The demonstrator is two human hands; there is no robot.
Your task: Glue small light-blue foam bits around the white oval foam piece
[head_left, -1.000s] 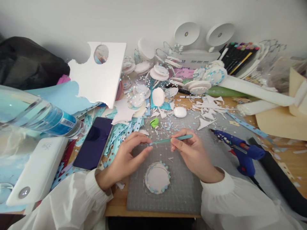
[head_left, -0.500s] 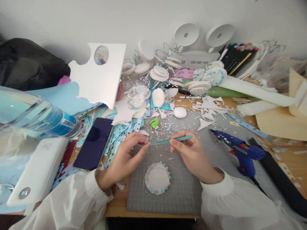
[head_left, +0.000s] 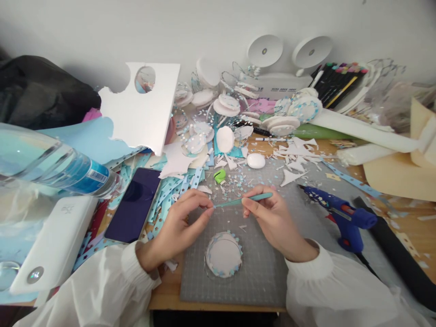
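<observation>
In my right hand [head_left: 269, 213] I hold slim teal tweezers [head_left: 259, 197], gripped between thumb and fingers with the narrow end pointing left. That tip meets the fingertips of my left hand [head_left: 185, 222], where thumb and index finger pinch a tiny pale-blue piece, too small to make out clearly. Below both hands, a white foam disc [head_left: 224, 254] ringed with pale-blue stars lies flat on the grey cutting mat [head_left: 259, 281]. Small star confetti [head_left: 235, 186] is scattered just beyond my fingers.
A blue glue gun [head_left: 340, 213] lies to the right. To the left are a phone [head_left: 134, 204], a white power bank [head_left: 54, 245] and a water bottle [head_left: 68, 163]. Behind stand star-trimmed discs [head_left: 226, 104], foam scraps [head_left: 296, 156], a green clip-like piece [head_left: 220, 175] and a white oval case [head_left: 255, 160].
My left thumb and index finger have come a little closer together at the tweezers' tip. The tweezers and the disc stay almost where they were.
</observation>
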